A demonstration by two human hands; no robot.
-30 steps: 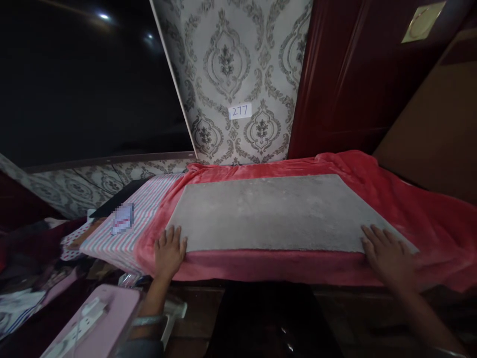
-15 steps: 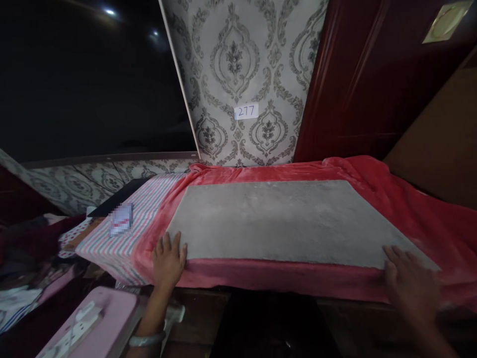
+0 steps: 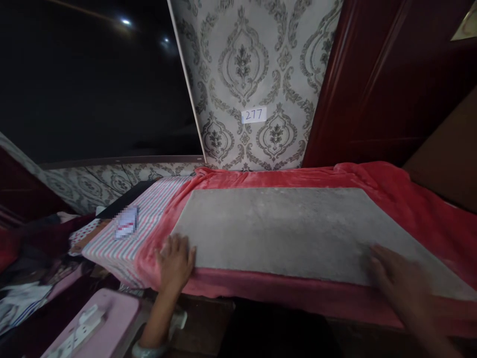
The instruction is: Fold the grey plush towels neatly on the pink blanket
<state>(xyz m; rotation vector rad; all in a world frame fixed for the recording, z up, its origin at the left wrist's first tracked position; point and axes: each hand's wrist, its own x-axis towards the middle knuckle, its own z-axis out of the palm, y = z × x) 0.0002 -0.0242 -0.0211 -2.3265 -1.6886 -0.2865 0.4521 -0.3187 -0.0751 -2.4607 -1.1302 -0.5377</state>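
Note:
A flat grey cloth (image 3: 276, 231) with a plush look lies spread over a red blanket (image 3: 268, 179). My left hand (image 3: 176, 262) rests at the cloth's near left corner, fingers spread and partly on the blanket, holding nothing. On the right, my right hand (image 3: 400, 278) is over the cloth near its front edge. Motion blurs its fingers, but they look stretched out, with nothing seen in them. Whether that hand touches the cloth I cannot tell.
Left of the blanket is a striped cloth (image 3: 149, 211) with a small blurred packet (image 3: 126, 222) on it. A pink stool (image 3: 115, 318) holds a white power strip (image 3: 80, 330). A large dark screen (image 3: 97, 89) and a patterned wall (image 3: 276, 59) stand behind.
My right hand has moved left and inward over the grey cloth from its near right corner. My left hand stays at the left corner. The view has shifted slightly.

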